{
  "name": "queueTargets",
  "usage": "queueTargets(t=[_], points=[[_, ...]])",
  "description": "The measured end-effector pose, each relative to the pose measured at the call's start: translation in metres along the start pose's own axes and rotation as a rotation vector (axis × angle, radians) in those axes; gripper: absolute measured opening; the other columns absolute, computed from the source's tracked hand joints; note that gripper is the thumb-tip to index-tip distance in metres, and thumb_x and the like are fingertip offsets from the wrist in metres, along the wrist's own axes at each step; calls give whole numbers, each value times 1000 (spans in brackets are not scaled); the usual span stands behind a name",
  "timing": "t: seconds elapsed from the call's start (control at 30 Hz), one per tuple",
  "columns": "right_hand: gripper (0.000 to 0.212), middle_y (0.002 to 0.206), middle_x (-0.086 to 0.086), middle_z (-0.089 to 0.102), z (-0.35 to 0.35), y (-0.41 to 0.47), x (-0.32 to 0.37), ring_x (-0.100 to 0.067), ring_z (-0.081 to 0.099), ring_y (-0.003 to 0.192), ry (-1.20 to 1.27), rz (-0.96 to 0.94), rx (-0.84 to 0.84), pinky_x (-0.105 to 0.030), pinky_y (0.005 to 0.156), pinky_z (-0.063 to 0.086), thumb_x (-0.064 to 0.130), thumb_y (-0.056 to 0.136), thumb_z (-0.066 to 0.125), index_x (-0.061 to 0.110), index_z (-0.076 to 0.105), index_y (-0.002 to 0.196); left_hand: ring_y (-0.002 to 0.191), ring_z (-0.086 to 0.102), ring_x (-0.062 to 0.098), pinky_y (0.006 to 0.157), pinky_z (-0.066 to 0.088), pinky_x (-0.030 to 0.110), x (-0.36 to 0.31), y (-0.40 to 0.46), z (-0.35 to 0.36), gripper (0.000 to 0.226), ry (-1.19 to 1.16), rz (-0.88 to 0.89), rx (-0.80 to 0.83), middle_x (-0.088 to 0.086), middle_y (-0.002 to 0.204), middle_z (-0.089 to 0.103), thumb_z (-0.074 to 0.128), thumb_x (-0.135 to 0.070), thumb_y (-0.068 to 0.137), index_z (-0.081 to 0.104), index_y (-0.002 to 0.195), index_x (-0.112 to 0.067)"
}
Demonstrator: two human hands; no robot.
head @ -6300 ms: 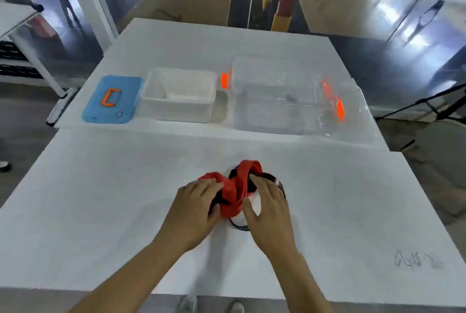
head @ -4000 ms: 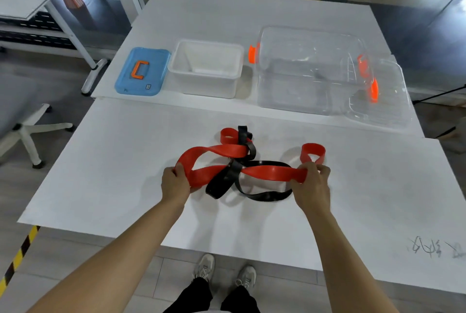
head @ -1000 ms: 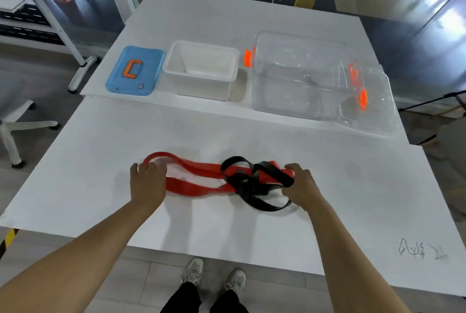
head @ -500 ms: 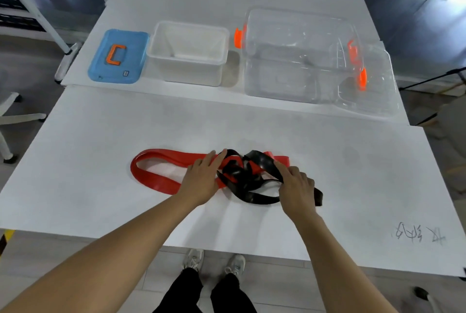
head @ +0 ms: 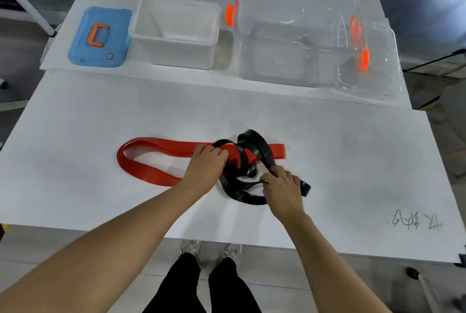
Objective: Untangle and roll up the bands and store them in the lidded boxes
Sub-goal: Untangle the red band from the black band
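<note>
Here both hands (head: 205,170) work the tangled red band (head: 151,174) and black band (head: 254,147).

White worktop (head: 75,161) in two abutting sections, with its load.

Near section: a red band (head: 151,174) lies flat as a long loop, tangled at its right end with a black band (head: 254,143); the left hand (head: 205,169) rests on the knot, fingers curled over the red band, and the right hand (head: 283,188) pinches a black strand. Dark scribbled marks (head: 416,222) sit near the right front corner. Far section, left to right: a blue lid (head: 99,38) with orange handle, an open white box (head: 174,32), an open clear box (head: 290,43) with orange latches, and a clear lid (head: 373,70) leaning against that box.
</note>
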State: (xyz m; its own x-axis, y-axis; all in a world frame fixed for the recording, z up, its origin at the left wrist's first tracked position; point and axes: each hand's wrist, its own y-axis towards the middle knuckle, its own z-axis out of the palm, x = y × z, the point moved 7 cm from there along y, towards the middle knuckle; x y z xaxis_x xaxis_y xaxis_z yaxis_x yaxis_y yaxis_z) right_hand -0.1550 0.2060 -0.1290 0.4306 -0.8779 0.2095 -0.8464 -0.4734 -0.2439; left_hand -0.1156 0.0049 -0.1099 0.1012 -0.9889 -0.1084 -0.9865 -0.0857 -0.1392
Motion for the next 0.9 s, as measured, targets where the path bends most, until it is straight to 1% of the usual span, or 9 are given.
queueTargets(t=[0.07, 0.13, 0.2, 0.37, 0.43, 0.53, 0.63, 0.77, 0.9], points=[[19, 115, -4, 65, 0, 2, -1, -32, 62, 104, 66, 18, 1, -45, 98, 42, 14, 97, 60, 20, 71, 112, 84, 64, 28, 88, 43, 42, 1, -8, 3, 13, -73, -15, 40, 0, 84, 67, 67, -21, 87, 58, 95, -17], [13, 101, 0, 66, -3, 2, -3, -27, 62, 94, 254, 69, 44, -44, 93, 45, 16, 101, 53, 19, 62, 110, 98, 59, 28, 94, 42, 41, 1, -17, 8, 35, -132, -20, 133, 0, 104, 63, 63, -36, 86, 54, 115, -18], [7, 92, 2, 64, -5, 1, -7, -24, 62, 84, 476, 162, 123, -42, 82, 51, 19, 100, 51, 19, 57, 104, 106, 54, 29, 96, 42, 41, -2, -24, 12, 45, -111, -10, 189, 2, 116, 59, 60, -36, 88, 52, 128, -20], [6, 90, 3, 65, 5, -8, -21, -19, 62, 77, 567, 258, 355, -35, 70, 53, 28, 94, 60, 24, 64, 97, 104, 55, 24, 88, 47, 39, -6, -24, 7, 16, -384, -106, 112, 0, 108, 59, 59, -19, 92, 64, 107, -21], [20, 99, 4, 60, 13, -15, -25, -19, 63, 85, 520, 265, 450, -33, 74, 51, 44, 96, 60, 27, 68, 102, 103, 56, 24, 88, 49, 39, -2, -25, 9, 15, -410, -120, 117, -1, 109, 60, 60, -19, 92, 67, 105, -22], [35, 103, 0, 59, 2, -7, -34, -25, 64, 93, 456, 272, 252, -37, 83, 50, 54, 100, 52, 23, 68, 97, 107, 53, 25, 92, 49, 41, 9, -27, 11, 25, -434, -153, 66, 1, 118, 57, 60, -14, 90, 67, 112, -22], [10, 97, 0, 59, -20, 11, -31, -25, 63, 88, 441, 231, 12, -37, 78, 50, 31, 98, 61, 22, 64, 101, 110, 53, 27, 95, 50, 41, 20, -27, 8, 42, -484, -241, -10, 6, 126, 53, 61, -7, 88, 58, 128, -21], [40, 111, -12, 64, -46, 41, -10, -37, 62, 100, 275, 133, -220, -47, 86, 48, 14, 84, 72, 13, 62, 123, 111, 58, 36, 90, 49, 45, 34, -32, 25, 50, -419, -370, 60, 10, 125, 58, 69, -22, 86, 50, 132, -14], [74, 136, -8, 58, -31, 72, 5, -34, 53, 128, 234, 134, 84, -48, 109, 36, 27, 86, 69, 25, 36, 153, 118, 55, 32, 97, 42, 41, 34, -44, 55, 58, -293, -362, 293, 6, 128, 60, 69, -33, 85, 48, 137, -18]])
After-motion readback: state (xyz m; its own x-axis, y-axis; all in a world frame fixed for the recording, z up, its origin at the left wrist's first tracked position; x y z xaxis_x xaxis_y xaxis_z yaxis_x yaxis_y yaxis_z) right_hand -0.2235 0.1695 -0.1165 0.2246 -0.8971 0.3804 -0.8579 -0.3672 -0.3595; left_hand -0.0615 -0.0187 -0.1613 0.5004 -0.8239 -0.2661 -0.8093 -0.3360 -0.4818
